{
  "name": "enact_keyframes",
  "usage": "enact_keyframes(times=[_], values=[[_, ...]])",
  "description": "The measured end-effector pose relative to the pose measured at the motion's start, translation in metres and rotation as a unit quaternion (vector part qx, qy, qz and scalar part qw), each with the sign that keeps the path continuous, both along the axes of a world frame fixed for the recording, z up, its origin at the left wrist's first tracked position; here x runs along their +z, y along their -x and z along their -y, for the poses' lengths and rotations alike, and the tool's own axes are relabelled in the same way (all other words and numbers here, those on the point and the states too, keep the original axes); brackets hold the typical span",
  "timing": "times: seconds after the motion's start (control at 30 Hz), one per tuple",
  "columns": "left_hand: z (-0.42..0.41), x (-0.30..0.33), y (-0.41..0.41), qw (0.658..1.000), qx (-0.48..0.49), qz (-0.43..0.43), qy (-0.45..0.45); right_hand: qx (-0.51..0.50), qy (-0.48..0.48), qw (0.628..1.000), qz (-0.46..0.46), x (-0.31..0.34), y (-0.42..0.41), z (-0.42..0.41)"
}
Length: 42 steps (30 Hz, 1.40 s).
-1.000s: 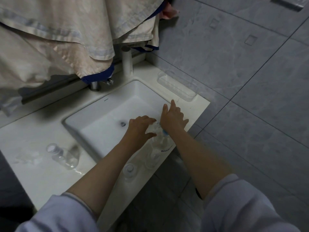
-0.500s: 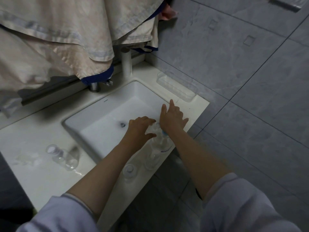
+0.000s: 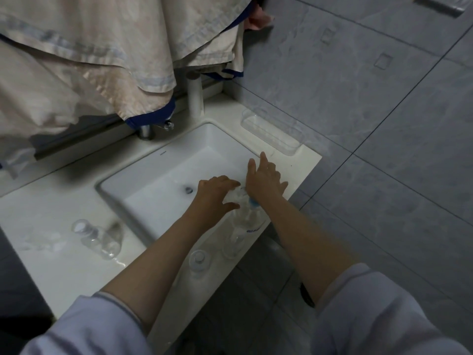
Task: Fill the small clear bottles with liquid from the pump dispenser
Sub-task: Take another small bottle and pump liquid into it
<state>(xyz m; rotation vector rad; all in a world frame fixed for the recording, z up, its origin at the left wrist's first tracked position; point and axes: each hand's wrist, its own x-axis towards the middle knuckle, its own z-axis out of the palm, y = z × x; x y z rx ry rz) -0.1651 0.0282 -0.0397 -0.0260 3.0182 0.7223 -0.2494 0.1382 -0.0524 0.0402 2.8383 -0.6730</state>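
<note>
— Where was the pump dispenser (image 3: 247, 217)?
— Upright at the bench's (image 3: 64, 272) near right edge, beside the sink (image 3: 163, 172), directly under both hands.
— And each grip?
— The left hand (image 3: 215, 194) curled round a small clear bottle (image 3: 236, 196) at the nozzle; the right hand (image 3: 265, 179), fingers straight, pressed the pump head from above.

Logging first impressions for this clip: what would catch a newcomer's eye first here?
Both hands meet at the sink's right front corner: the left hand grips a small clear bottle, the right hand presses the pump dispenser. Another clear bottle lies on the counter, left.
</note>
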Motion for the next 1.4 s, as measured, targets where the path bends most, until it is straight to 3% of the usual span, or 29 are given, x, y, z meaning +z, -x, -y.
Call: enact_keyframes(times=[0.47,0.6,1.4], values=[[-0.002,0.007,-0.005,1.0,-0.008,-0.02,-0.021,0.009,-0.019,1.0,-0.01,0.001,0.002,0.0],[-0.002,0.012,-0.001,1.0,-0.008,-0.013,-0.02,0.015,-0.001,0.998,-0.053,0.006,0.005,-0.001],[-0.002,0.012,-0.008,0.999,-0.017,-0.019,-0.025,0.002,-0.01,1.0,-0.017,0.001,0.002,-0.001]])
